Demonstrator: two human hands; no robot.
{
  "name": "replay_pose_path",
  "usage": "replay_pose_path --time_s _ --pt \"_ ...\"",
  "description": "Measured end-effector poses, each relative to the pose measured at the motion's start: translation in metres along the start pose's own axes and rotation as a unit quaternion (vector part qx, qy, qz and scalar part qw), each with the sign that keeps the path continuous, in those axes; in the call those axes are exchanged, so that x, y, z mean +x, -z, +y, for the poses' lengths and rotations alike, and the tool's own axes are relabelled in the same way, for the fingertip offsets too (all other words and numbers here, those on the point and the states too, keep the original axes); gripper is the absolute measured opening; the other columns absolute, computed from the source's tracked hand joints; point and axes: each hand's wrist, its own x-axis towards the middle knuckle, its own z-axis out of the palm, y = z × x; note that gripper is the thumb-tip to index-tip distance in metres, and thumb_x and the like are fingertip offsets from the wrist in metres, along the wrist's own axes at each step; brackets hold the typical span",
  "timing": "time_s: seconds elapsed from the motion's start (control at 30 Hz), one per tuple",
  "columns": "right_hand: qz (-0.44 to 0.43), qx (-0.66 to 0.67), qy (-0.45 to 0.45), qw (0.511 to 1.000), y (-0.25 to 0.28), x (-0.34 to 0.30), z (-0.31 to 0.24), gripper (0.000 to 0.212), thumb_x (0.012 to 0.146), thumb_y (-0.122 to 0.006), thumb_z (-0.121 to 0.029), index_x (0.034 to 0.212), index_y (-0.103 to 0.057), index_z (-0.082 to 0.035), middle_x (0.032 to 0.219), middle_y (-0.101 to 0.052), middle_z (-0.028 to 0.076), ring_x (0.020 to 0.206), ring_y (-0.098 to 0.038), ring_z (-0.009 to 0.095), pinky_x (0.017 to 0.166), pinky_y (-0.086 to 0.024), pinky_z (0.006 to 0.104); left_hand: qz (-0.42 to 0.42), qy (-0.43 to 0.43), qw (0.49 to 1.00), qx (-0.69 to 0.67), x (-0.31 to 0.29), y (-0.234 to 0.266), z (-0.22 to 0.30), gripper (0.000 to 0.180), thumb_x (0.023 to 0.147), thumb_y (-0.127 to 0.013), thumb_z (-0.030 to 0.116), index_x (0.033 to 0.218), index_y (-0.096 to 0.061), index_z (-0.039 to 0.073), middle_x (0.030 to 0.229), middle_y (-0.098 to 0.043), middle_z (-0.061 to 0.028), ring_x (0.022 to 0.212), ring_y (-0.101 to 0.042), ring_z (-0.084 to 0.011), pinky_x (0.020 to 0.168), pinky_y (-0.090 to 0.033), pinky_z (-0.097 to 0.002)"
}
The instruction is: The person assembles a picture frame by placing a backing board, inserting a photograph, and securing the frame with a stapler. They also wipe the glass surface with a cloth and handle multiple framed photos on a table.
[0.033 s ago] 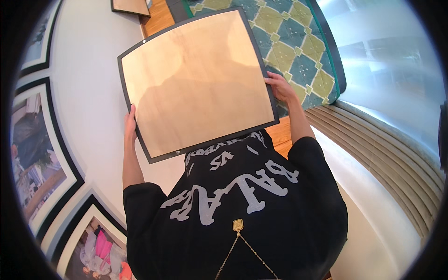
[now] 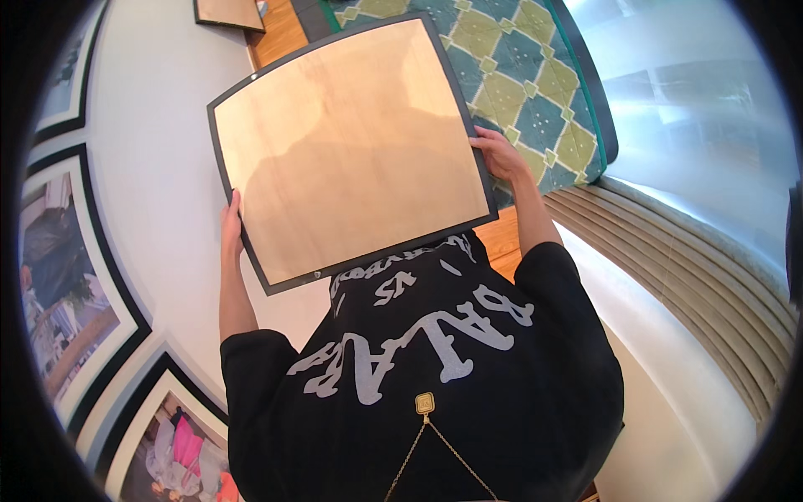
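While both hands are engaged, the left hand (image 2: pixel 232 224) grips the left edge of a black-framed, tan-faced, four-cornered panel (image 2: pixel 360 159), thumb at the frame; its remaining fingers are largely hidden. The right hand (image 2: pixel 500 156) grips the opposite edge, thumb over the frame, partly open to the panel's thickness. The panel is held in front of the person, beyond the black shirt with grey lettering (image 2: pixel 535 393), tan face toward the wearer. It is nearly square; its slightly longer axis appears to run side to side, rising to the right. Farther out, a green-and-teal diamond-patterned cover (image 2: pixel 552 100) lies beyond the right hand, and a black-framed picture with a white mat (image 2: pixel 71 309) hangs on the white wall (image 2: pixel 159 176) at left. Compared with the earlier frame, panel and surroundings sit marginally differently in view; both grips are unchanged.
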Motion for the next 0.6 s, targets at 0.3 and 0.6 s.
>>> replay_pose_path --time_s 0.3,0.6 --pt "-0.025 -0.006 0.025 0.999 -0.001 0.004 -0.007 0.05 0.09 -0.063 -0.014 0.133 -0.044 0.003 0.124 -0.059 0.008 0.109 -0.059 0.016 0.092 -0.05 0.0317 -0.014 0.009 1.0 -0.006 0.011 -0.006 0.003 0.067 0.094 -0.052 0.052 0.124 -0.051 -0.008 0.118 -0.061 -0.0168 0.104 -0.061 -0.0245 0.088 -0.05 -0.0368" --pt "0.044 -0.055 0.068 0.995 0.012 0.02 0.014 0.092 0.08 -0.077 -0.029 0.143 -0.024 0.013 0.14 -0.043 0.021 0.126 -0.045 0.024 0.104 -0.037 0.0342 -0.056 0.057 0.996 -0.048 0.024 -0.004 -0.005 0.064 0.097 -0.044 0.05 0.133 -0.045 -0.003 0.128 -0.055 -0.0201 0.115 -0.057 -0.0295 0.097 -0.047 -0.0414"
